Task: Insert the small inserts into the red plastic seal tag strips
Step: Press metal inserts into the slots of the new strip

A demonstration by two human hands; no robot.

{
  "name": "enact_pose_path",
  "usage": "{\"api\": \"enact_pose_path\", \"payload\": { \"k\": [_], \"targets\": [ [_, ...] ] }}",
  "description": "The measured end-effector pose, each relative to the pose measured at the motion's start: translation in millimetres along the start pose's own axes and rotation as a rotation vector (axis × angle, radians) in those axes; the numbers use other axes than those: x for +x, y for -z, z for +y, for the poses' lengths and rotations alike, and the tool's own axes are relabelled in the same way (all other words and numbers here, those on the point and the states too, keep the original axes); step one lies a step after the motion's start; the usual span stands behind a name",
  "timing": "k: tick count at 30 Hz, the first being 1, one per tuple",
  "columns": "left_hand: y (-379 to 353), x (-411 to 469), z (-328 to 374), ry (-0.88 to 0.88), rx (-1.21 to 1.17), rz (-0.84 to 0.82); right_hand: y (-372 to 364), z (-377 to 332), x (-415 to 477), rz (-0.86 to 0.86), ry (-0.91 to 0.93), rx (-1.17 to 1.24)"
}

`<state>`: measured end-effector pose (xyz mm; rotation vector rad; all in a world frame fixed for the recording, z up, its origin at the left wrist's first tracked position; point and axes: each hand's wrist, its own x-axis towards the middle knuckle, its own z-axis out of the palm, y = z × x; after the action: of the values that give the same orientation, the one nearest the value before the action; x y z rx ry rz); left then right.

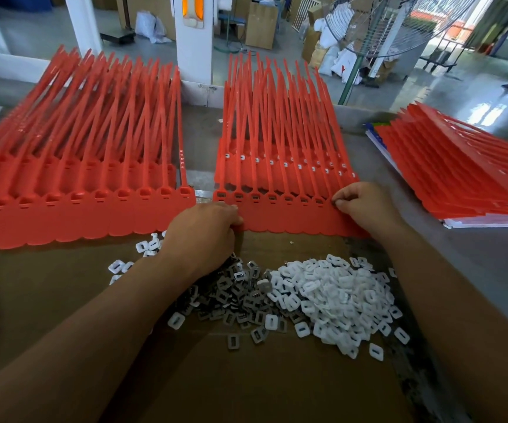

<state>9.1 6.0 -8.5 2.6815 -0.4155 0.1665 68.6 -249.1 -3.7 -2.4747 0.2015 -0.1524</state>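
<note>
A red seal tag strip (289, 216) lies in front of me on top of a red stack, its pockets showing grey metal inserts. My left hand (206, 230) grips the strip's near left edge with curled fingers. My right hand (361, 206) pinches a small insert at the strip's rightmost pocket. On the cardboard (261, 386) below lie a heap of grey metal inserts (231, 293) and a larger heap of white plastic inserts (338, 293).
Another spread of red strips (75, 190) lies to the left. A third red stack (460, 172) rests on papers at the right. Loose white inserts (145, 248) are scattered near my left wrist. A large fan (399, 25) stands beyond the table.
</note>
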Motion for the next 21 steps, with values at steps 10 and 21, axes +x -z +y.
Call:
{"api": "enact_pose_path", "payload": {
  "k": [10, 21],
  "targets": [
    [0.2, 0.4, -1.5, -0.008, 0.004, -0.005, -1.9, -3.4, 1.2, 0.067, -0.093, 0.129],
    [-0.8, 1.0, -0.5, -0.003, 0.005, -0.014, 8.3, -7.9, -14.9, 0.08, -0.02, 0.185]
  ]
}}
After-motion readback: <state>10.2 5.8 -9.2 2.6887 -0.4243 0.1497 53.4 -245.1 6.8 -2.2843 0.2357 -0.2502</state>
